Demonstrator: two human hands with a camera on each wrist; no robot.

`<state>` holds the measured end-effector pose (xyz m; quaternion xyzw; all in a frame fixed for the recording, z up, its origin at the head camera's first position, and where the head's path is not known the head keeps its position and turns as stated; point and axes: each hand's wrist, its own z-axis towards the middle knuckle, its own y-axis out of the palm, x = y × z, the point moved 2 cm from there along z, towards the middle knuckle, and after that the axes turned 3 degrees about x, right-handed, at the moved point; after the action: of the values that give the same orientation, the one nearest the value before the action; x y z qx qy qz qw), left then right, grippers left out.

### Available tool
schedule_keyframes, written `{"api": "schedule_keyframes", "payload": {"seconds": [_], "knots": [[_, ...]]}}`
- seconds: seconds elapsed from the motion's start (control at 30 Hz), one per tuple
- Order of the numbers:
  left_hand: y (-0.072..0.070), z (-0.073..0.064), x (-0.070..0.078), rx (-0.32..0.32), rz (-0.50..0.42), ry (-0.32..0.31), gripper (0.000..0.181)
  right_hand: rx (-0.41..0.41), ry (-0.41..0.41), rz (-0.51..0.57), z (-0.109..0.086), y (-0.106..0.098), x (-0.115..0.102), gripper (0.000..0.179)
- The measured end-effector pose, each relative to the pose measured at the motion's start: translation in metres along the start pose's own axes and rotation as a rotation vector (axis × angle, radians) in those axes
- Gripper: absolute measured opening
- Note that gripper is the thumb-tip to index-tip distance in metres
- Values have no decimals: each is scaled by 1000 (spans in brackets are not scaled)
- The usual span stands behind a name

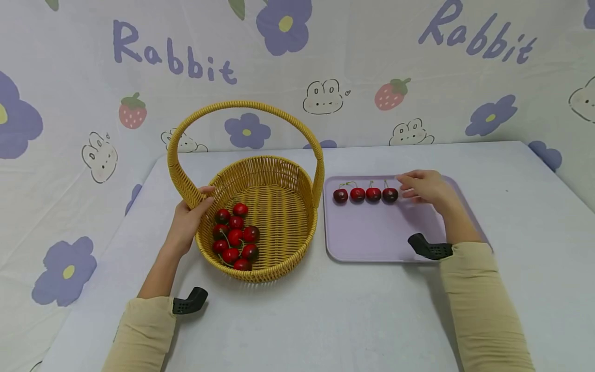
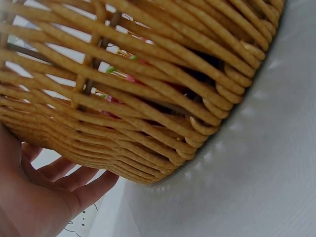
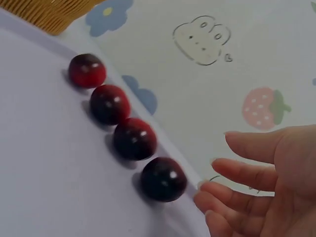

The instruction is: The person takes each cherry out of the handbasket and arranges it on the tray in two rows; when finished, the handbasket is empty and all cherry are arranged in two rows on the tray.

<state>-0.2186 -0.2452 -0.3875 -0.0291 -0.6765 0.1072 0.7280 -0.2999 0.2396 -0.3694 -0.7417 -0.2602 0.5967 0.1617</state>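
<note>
Your R hand (image 1: 427, 188) is relaxed, fingers loosely bent w/ nothing in them, over the far R part of the tray (image 1: 367, 232), just beside the end cherry (image 1: 390, 195). Your L hand (image 1: 188, 222) grips the basket (image 1: 283, 222) at its L side, near the foot of the handle (image 1: 244, 104), fingers round the outer wall.

That end cherry is one of four in a row, close together along the tray's far edge, stems pointing away from you. Approx. ten more, the pile (image 1: 235, 237), lie in the near L part of the basket, some w/ stems showing. Basket's upright on the desk (image 1: 297, 320), just L of the lilac tray; handle arches up over it.

Further out: beige sleeves (image 1: 483, 305) on both your arms, a black mount (image 1: 429, 248) at each wrist, & behind the desk a white cloth (image 1: 362, 51) w/ purple flowers, strawberries, rabbits & "Rabbit" lettering.
</note>
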Motion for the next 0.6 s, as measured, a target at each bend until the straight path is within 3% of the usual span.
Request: {"api": "schedule_keyframes", "payload": {"seconds": [0.13,0.37,0.5,0.6], "knots": [[0,0,1,-1,2,1,46,-23,-52,56,-6,-8,-7,71],[0,0,0,1,12,-8,45,-133,-124,309,-15,-11,-20,65],[0,0,0,2,12,-14,45,-202,-159,452,-21,-8,-30,48],[0,0,0,1,9,-17,45,-313,-227,588,-28,-6,-40,33]]}}
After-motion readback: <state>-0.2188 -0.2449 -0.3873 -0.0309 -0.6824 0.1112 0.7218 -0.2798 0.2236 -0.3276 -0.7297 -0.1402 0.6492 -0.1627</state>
